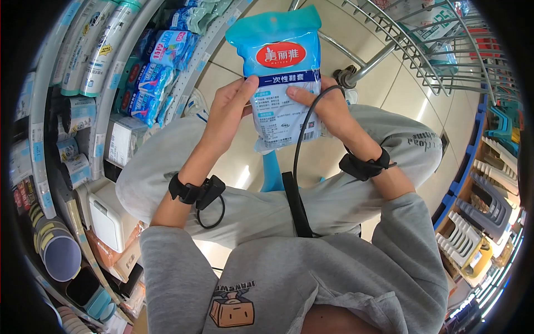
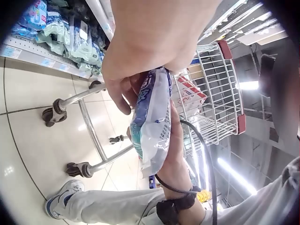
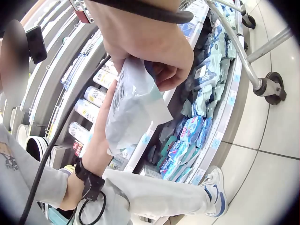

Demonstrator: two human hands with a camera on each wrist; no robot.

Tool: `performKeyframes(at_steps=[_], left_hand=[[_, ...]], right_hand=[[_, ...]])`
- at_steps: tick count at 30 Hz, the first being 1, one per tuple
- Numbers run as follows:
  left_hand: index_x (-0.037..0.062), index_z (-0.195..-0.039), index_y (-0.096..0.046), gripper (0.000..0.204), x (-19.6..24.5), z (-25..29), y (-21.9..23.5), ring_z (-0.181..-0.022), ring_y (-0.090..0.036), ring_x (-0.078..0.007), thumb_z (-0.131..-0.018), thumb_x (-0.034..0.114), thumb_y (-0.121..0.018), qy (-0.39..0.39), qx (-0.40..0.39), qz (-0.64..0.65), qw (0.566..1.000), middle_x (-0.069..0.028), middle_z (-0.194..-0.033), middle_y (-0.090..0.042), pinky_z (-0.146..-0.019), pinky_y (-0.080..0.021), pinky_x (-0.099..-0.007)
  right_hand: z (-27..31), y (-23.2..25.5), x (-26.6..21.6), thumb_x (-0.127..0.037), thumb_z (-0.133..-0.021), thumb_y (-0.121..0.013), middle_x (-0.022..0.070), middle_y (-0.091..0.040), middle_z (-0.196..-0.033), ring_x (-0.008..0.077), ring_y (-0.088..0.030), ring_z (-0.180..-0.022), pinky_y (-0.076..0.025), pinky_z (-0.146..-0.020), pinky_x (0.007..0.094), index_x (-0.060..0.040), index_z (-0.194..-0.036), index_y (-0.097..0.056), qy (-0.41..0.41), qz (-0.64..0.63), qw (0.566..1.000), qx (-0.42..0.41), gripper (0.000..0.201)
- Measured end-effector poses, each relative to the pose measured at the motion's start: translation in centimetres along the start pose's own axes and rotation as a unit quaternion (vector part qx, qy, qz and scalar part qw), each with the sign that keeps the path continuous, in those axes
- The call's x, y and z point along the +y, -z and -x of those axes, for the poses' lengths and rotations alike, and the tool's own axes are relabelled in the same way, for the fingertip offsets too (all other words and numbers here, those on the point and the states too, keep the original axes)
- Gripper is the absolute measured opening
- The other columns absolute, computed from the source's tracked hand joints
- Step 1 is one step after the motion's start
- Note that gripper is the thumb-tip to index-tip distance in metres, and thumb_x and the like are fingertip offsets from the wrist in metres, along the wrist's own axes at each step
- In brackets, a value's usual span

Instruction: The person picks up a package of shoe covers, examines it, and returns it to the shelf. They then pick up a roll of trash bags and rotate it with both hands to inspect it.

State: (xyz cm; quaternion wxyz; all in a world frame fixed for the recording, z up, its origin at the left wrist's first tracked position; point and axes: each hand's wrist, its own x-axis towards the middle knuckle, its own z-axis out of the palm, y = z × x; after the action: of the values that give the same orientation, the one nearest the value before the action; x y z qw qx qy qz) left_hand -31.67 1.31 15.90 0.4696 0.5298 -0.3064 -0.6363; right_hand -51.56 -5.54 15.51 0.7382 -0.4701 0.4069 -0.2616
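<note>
I hold a soft plastic packet (image 1: 282, 78) up in front of me with both hands; it is turquoise at the top with a red oval logo and a dark blue band of Chinese text. My left hand (image 1: 229, 108) grips its left edge, thumb on the front. My right hand (image 1: 322, 106) grips the right edge, thumb across the blue band. In the left wrist view the packet (image 2: 151, 122) shows edge-on between my fingers. The right wrist view shows the packet (image 3: 131, 105) hanging below my right hand (image 3: 159, 61). Black straps sit on both wrists, and a black cable runs past the right one.
A shelf unit (image 1: 105, 106) on my left holds blue packets (image 1: 153, 78), tubes and boxes. A wire shopping trolley (image 1: 423, 44) stands ahead on the tiled floor, its castor wheels (image 2: 49, 115) near my feet. Plastic racks (image 1: 489, 206) fill shelves at my right. I am crouched, knees up.
</note>
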Motion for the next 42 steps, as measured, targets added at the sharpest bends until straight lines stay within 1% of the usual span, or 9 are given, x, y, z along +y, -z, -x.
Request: performKeyframes(at_steps=[5,8,14,20,22,29,31,38,42], left_hand=[[0.0011,-0.11,-0.063,0.048,-0.1,0.0,0.0,-0.094,-0.061,-0.0116,-0.099,0.045,-0.048,0.0,0.01,-0.029,1.0,-0.0055,-0.104,-0.066,-0.087,-0.047,-0.0299],[0.0003,-0.11,-0.062,0.045,-0.4,-0.1,0.0,-0.094,-0.061,-0.011,-0.099,0.043,-0.051,-0.012,0.003,-0.011,1.0,-0.0055,-0.103,-0.066,-0.086,-0.047,-0.0285],[-0.0003,-0.113,-0.061,0.036,-0.2,-0.4,-0.4,-0.091,-0.061,-0.0093,-0.096,0.032,-0.06,-0.067,0.046,0.032,0.996,-0.0067,-0.103,-0.067,-0.081,-0.047,-0.0246],[-0.002,-0.108,-0.063,0.031,0.0,-0.1,-0.3,-0.085,-0.061,-0.0083,-0.093,0.025,-0.066,-0.076,0.041,0.016,0.996,-0.0065,-0.096,-0.068,-0.077,-0.048,-0.023],[-0.0028,-0.106,-0.064,0.029,-0.3,-0.2,-0.3,-0.084,-0.061,-0.0081,-0.091,0.022,-0.069,-0.113,0.031,-0.029,0.993,-0.0066,-0.093,-0.068,-0.076,-0.048,-0.0238],[-0.0033,-0.108,-0.064,0.03,0.1,0.1,-0.3,-0.085,-0.061,-0.0088,-0.092,0.022,-0.067,-0.112,0.012,-0.062,0.992,-0.0072,-0.095,-0.068,-0.078,-0.048,-0.0251],[-0.0033,-0.109,-0.063,0.031,0.4,0.3,-0.8,-0.088,-0.06,-0.0092,-0.094,0.024,-0.064,-0.1,0.022,-0.014,0.995,-0.0073,-0.098,-0.067,-0.079,-0.048,-0.0248],[-0.0024,-0.11,-0.063,0.034,-0.1,0.1,-0.3,-0.089,-0.059,-0.0083,-0.096,0.028,-0.061,-0.091,0.026,-0.01,0.995,-0.0074,-0.099,-0.067,-0.079,-0.047,-0.0238],[-0.002,-0.11,-0.063,0.035,0.1,0.2,-0.4,-0.087,-0.06,-0.0081,-0.096,0.03,-0.061,-0.055,0.039,-0.02,0.998,-0.0067,-0.098,-0.068,-0.077,-0.046,-0.0231]], right_hand=[[0.1,0.0,-0.1,-0.02,-0.083,-0.075,0.0117,-0.071,-0.099,0.0166,-0.068,-0.087,-0.054,-0.079,0.0287,0.002,-0.11,-0.065,-0.007,0.003,1.0,0.0,0.037],[0.1,-0.1,0.2,-0.021,-0.082,-0.075,0.0115,-0.071,-0.099,0.0163,-0.068,-0.086,-0.054,-0.078,0.0284,0.0019,-0.11,-0.065,0.002,0.023,1.0,-0.005,0.037],[0.1,-0.2,0.7,-0.025,-0.082,-0.077,0.0118,-0.071,-0.098,0.0156,-0.067,-0.085,-0.053,-0.077,0.0274,0.0015,-0.11,-0.064,-0.004,0.054,0.998,-0.026,0.041],[0.2,-0.3,0.6,-0.029,-0.085,-0.074,0.01,-0.069,-0.097,0.0138,-0.065,-0.083,-0.052,-0.075,0.0267,0.0012,-0.114,-0.061,-0.026,0.04,0.998,0.03,0.044],[0.0,-0.5,0.8,-0.028,-0.088,-0.072,0.0086,-0.068,-0.097,0.0128,-0.063,-0.083,-0.051,-0.076,0.0264,0.0007,-0.114,-0.061,0.05,0.026,0.998,0.038,0.041],[0.0,-0.2,0.4,-0.026,-0.089,-0.071,0.0096,-0.069,-0.098,0.013,-0.063,-0.085,-0.051,-0.077,0.0266,0.0003,-0.113,-0.062,0.039,0.028,0.999,0.021,0.037],[0.1,-0.3,0.2,-0.026,-0.088,-0.071,0.0103,-0.069,-0.098,0.0134,-0.064,-0.085,-0.051,-0.076,0.0266,0.0008,-0.113,-0.062,0.034,0.026,0.999,0.013,0.038],[0.2,-0.4,0.6,-0.029,-0.088,-0.071,0.0101,-0.069,-0.096,0.0128,-0.064,-0.083,-0.051,-0.074,0.0261,0.0015,-0.112,-0.062,0.033,0.016,0.999,0.007,0.04],[0.3,-0.5,0.7,-0.032,-0.089,-0.07,0.0089,-0.069,-0.093,0.0119,-0.064,-0.081,-0.051,-0.072,0.0253,0.0018,-0.112,-0.063,0.026,0.022,0.999,0.01,0.042]])
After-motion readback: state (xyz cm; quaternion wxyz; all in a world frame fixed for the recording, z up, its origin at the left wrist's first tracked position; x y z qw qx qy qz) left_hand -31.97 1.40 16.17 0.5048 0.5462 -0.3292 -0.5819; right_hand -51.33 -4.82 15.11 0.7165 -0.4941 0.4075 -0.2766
